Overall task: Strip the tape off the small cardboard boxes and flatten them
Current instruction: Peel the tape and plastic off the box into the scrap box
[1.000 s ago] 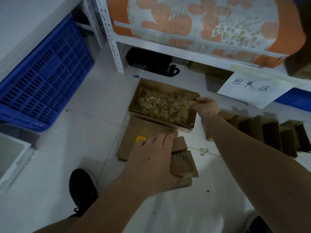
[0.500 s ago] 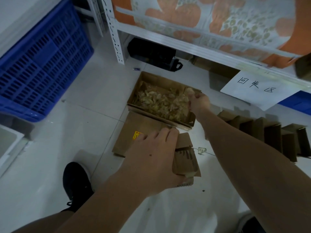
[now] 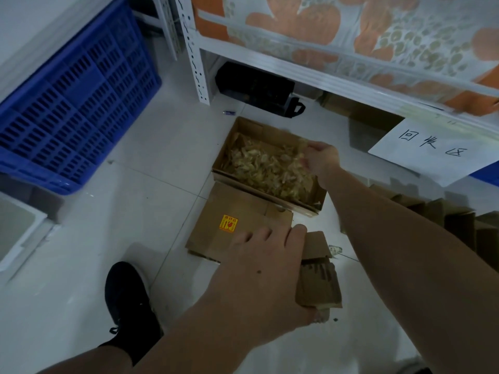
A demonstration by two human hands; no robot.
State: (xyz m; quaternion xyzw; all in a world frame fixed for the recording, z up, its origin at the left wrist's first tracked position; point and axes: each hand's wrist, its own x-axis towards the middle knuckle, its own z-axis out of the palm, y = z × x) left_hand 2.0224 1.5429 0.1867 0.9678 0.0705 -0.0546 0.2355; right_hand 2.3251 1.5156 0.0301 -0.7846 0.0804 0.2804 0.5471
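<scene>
Right hand (image 3: 321, 157) had lifted slightly over the scrap box (image 3: 270, 168), grip pinching tape; I saw left hand (image 3: 264, 279) gripping the flattened small box (image 3: 318, 282), long axis pointing away.

Left hand (image 3: 266, 276): grips a flattened small box (image 3: 318, 282) above the floor.
Right hand (image 3: 321, 157): over the open carton (image 3: 237, 130) of peeled tape scraps (image 3: 267, 168).
Beside: flat cardboard (image 3: 232, 209) with a yellow sticker (image 3: 229, 224).

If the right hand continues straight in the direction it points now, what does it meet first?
Probably the heap of stripped tape inside the open cardboard box; the right hand hangs over its right end, though its height is unclear.
</scene>
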